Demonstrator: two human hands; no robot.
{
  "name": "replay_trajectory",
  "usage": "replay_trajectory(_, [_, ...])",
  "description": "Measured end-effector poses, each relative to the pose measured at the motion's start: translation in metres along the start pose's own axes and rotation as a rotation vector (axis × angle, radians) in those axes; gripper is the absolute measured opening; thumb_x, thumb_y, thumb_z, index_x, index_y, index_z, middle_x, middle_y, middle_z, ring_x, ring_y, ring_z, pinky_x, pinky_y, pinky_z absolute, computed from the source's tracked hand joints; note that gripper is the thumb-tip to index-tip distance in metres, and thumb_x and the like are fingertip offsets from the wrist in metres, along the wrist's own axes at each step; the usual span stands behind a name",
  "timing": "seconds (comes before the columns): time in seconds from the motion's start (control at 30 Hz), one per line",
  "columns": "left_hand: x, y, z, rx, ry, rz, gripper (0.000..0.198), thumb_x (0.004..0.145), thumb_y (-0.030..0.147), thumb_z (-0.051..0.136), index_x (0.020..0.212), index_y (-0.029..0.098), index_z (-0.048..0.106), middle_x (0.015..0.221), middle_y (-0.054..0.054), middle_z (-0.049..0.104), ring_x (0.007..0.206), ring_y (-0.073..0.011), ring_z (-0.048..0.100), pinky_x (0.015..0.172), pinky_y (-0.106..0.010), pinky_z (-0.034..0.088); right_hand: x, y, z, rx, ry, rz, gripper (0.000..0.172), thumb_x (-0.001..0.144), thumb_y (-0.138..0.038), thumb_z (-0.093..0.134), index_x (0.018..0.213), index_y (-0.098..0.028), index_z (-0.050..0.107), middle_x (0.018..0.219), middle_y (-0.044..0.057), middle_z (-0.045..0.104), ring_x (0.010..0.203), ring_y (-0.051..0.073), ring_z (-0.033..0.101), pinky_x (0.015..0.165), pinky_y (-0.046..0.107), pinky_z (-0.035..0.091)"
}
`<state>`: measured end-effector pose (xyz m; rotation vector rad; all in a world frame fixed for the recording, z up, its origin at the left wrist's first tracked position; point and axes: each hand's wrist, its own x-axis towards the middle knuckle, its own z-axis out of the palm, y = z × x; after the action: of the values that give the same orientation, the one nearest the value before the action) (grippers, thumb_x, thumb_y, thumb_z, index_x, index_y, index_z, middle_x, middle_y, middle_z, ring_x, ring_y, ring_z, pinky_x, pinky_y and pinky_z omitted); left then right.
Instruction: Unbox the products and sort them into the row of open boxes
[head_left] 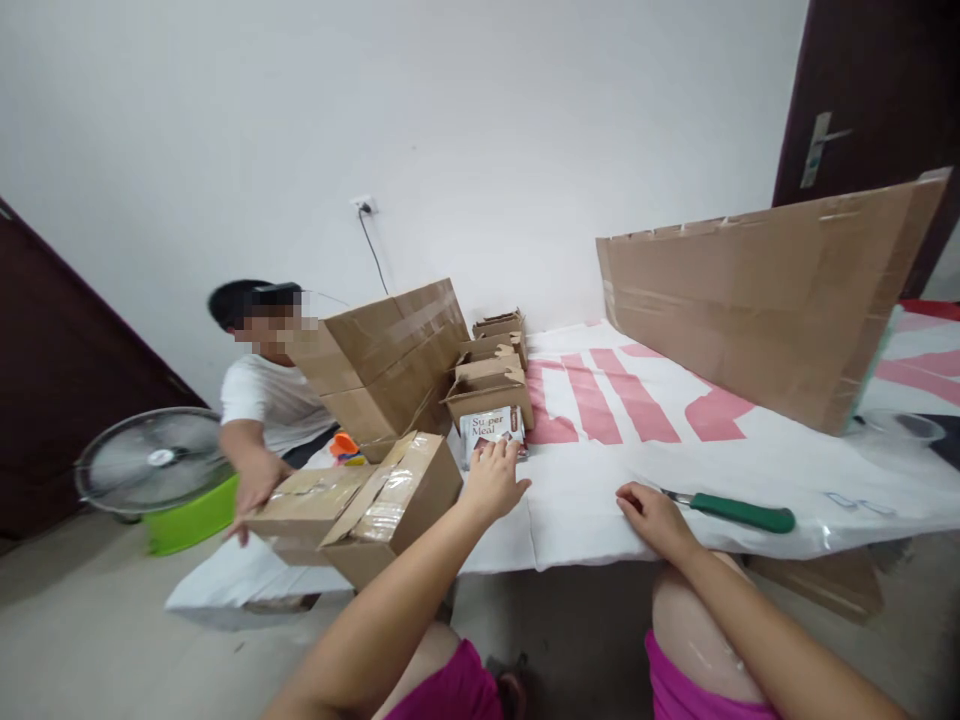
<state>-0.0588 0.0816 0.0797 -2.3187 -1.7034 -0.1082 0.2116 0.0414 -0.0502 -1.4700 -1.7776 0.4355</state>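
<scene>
My left hand (495, 480) reaches forward with its fingers apart, the fingertips over the lower part of a "Super Meal" packet (491, 426). That packet leans against the front of an open cardboard box (491, 395). My right hand (656, 518) rests near the table's front edge, its fingers together; whether anything is in them is too small to tell. Just right of it lies a knife with a green handle (742, 511), its blade end partly hidden behind the hand.
More open boxes stand behind the first. Closed cartons (390, 500) and a large carton stack (382, 360) are on the left, where a person (277, 400) touches a carton. A cardboard panel (750, 290) stands at right. A fan (161, 460) is far left.
</scene>
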Motion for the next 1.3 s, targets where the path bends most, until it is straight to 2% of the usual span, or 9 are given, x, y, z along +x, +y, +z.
replay_trajectory(0.1, [-0.033,-0.018,-0.013,0.049,0.098,-0.068,0.060,0.083,0.043,0.056,0.136,0.020,0.042,0.138,-0.015,0.049,0.130,-0.0328,0.039,0.107,-0.048,0.025,-0.001,-0.001,-0.001,-0.009,0.001,-0.013,0.024,0.085,-0.035,0.043,0.088,-0.022,0.063,0.087,0.005,0.070,0.083,0.022,0.064,0.076,0.034,0.046])
replay_trajectory(0.2, [-0.058,-0.057,-0.028,0.134,0.163,-0.305,0.064,0.082,0.045,0.052,0.138,0.014,0.040,0.139,-0.019,0.047,0.130,-0.0363,0.039,0.107,-0.050,0.026,-0.002,-0.002,-0.002,-0.016,-0.001,-0.027,0.023,0.084,-0.034,0.043,0.087,-0.022,0.063,0.088,0.005,0.069,0.084,0.022,0.063,0.076,0.034,0.046])
replay_trajectory(0.3, [-0.078,-0.097,-0.039,0.151,0.023,-0.525,0.076,0.078,0.058,0.050,0.138,0.012,0.039,0.137,-0.023,0.047,0.125,-0.0419,0.043,0.100,-0.053,0.033,-0.003,-0.004,-0.002,-0.028,-0.002,-0.040,0.023,0.084,-0.034,0.043,0.086,-0.021,0.062,0.087,0.006,0.069,0.084,0.022,0.062,0.077,0.034,0.045])
replay_trajectory(0.4, [-0.094,-0.118,-0.043,0.056,-0.159,-0.629,0.077,0.078,0.065,0.044,0.138,0.017,0.038,0.134,-0.022,0.049,0.121,-0.0430,0.048,0.092,-0.054,0.040,-0.003,-0.005,-0.002,-0.041,-0.003,-0.052,0.023,0.084,-0.033,0.042,0.085,-0.021,0.062,0.086,0.006,0.068,0.084,0.022,0.062,0.078,0.034,0.045])
replay_trajectory(0.63, [-0.114,-0.118,-0.047,0.025,-0.160,-0.478,0.065,0.079,0.055,0.047,0.133,0.019,0.043,0.135,-0.017,0.051,0.118,-0.0405,0.050,0.090,-0.050,0.043,-0.005,-0.005,-0.003,-0.076,-0.001,-0.056,0.023,0.084,-0.031,0.043,0.089,-0.021,0.064,0.089,0.006,0.069,0.086,0.021,0.062,0.079,0.032,0.045])
replay_trajectory(0.9, [-0.118,-0.116,-0.050,-0.093,0.042,-0.109,0.066,0.065,0.038,0.068,0.128,0.026,0.052,0.138,-0.008,0.050,0.126,-0.0312,0.045,0.106,-0.044,0.034,-0.004,-0.004,-0.001,-0.099,0.004,-0.053,0.022,0.085,-0.030,0.045,0.090,-0.022,0.065,0.089,0.005,0.069,0.086,0.020,0.062,0.080,0.032,0.045])
replay_trajectory(1.07, [-0.118,-0.117,-0.031,-0.095,0.083,-0.160,0.078,0.059,0.036,0.074,0.133,0.032,0.047,0.141,-0.009,0.045,0.133,-0.0378,0.034,0.108,-0.059,0.024,-0.005,-0.006,-0.002,-0.104,0.008,-0.055,0.022,0.085,-0.030,0.044,0.090,-0.021,0.065,0.090,0.005,0.069,0.087,0.021,0.061,0.081,0.033,0.045])
replay_trajectory(1.17, [-0.119,-0.121,-0.022,-0.158,0.184,-0.173,0.083,0.059,0.036,0.075,0.135,0.028,0.043,0.143,-0.012,0.039,0.133,-0.0375,0.035,0.107,-0.055,0.030,-0.006,-0.006,-0.002,-0.101,0.011,-0.060,0.023,0.085,-0.030,0.044,0.089,-0.021,0.065,0.090,0.005,0.069,0.086,0.021,0.061,0.080,0.033,0.045])
replay_trajectory(1.3, [-0.122,-0.118,-0.025,-0.301,0.385,-0.062,0.081,0.063,0.037,0.074,0.137,0.028,0.040,0.134,-0.010,0.040,0.125,-0.0335,0.043,0.107,-0.050,0.036,-0.005,-0.006,-0.002,-0.092,0.024,-0.065,0.022,0.084,-0.030,0.045,0.088,-0.021,0.065,0.089,0.005,0.069,0.086,0.022,0.061,0.080,0.034,0.045])
